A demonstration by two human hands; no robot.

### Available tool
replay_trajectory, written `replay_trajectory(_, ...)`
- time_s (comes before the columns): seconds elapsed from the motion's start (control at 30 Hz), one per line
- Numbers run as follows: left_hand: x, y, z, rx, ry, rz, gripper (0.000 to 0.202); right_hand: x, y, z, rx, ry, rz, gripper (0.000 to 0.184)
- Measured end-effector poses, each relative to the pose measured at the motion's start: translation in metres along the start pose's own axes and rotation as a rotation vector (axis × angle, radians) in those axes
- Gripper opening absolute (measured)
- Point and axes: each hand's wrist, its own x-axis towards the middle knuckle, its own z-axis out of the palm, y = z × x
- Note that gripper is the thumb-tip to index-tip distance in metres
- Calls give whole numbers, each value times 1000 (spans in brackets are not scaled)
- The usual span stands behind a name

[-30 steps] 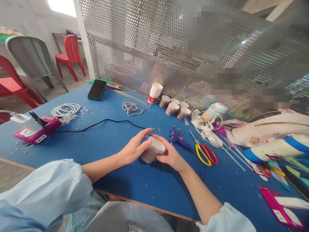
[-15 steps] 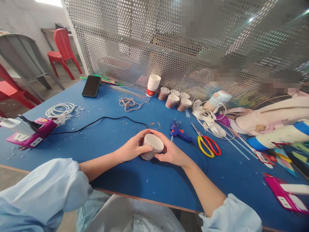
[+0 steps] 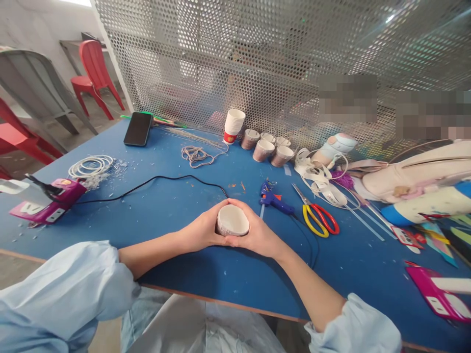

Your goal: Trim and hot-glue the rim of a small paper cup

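Observation:
Between my two hands is a small cup (image 3: 233,220) with a white inside and a wrapped, pinkish-grey outer wall, its mouth tilted toward me. My left hand (image 3: 204,226) curls round its left side, and my right hand (image 3: 259,230) closes round its right side. The fingertips meet behind the cup and the thumbs come together in front. To the right of my hands lies a blue glue gun (image 3: 274,198), with scissors (image 3: 315,215) with yellow and red handles beyond it. Several similar wrapped cups (image 3: 264,150) stand farther back beside a stack of white paper cups (image 3: 234,125).
A black cable (image 3: 158,179) runs across the blue table (image 3: 165,211) from a magenta power strip (image 3: 51,201). A phone (image 3: 138,128), loose cord (image 3: 196,156) and white ribbon (image 3: 312,171) lie around. A pale bag (image 3: 423,166) sits at right. A perforated metal screen (image 3: 206,63) stands behind.
The cup has tipped so its mouth faces me more. My thumbs have moved together in front of it, and my hands wrap it more closely.

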Motion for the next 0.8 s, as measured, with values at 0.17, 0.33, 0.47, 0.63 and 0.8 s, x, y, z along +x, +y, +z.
replay_trajectory(0.17, 2, 3, 5, 165, 243, 40, 70, 1, -4, 9, 145, 159, -16, 108)
replay_trajectory(0.33, 4, -6, 11, 298, 314, 225, 62, 2, -15, 26, 132, 378, 35, 88)
replay_trajectory(0.47, 0, -8, 8, 84, 266, 167, 90, 1, -18, 18, 154, 295, 49, 73)
replay_trajectory(0.63, 0, -2, 2, -62, 26, 43, 100, -2, -9, 0, 137, 74, -44, 81)
replay_trajectory(0.8, 3, 6, 4, 71, 201, 15, 75, -2, -7, 8, 125, 204, -99, 89)
